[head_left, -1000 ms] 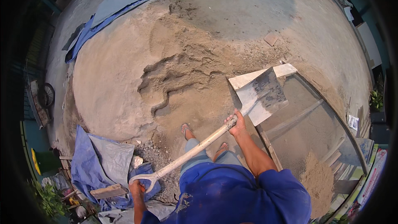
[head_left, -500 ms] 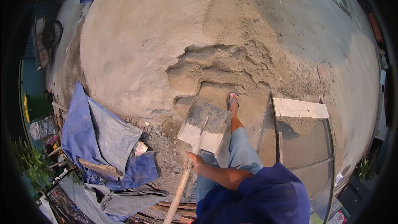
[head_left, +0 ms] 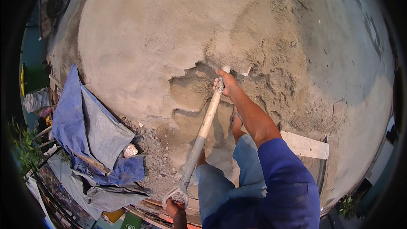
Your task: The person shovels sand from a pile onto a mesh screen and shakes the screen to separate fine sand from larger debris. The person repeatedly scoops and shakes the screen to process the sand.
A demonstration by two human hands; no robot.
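A long-handled shovel (head_left: 207, 121) slants across the middle of the view. My right hand (head_left: 227, 82) is wrapped round the lower shaft, just above the blade. At the bottom, my left hand (head_left: 174, 209) grips the D-shaped end handle. The blade is mostly buried in the sand pile (head_left: 140, 38), at the broken edge of the dug hollow. Only a pale corner of it shows, to the right of my right hand. My sandalled foot (head_left: 236, 116) stands in the hollow, partly hidden by my right forearm.
A framed mesh sieve (head_left: 304, 145) lies on the right, partly behind my sleeve. Blue and grey tarpaulins (head_left: 106, 131) are heaped at the left, beside loose gravel (head_left: 152, 161). A wheel (head_left: 58, 3) stands at the far left, and planks lie along the bottom.
The shovel has swung forward from in front of my legs, and its blade has gone into the sand. My right arm has stretched out with it. My left hand has come into view.
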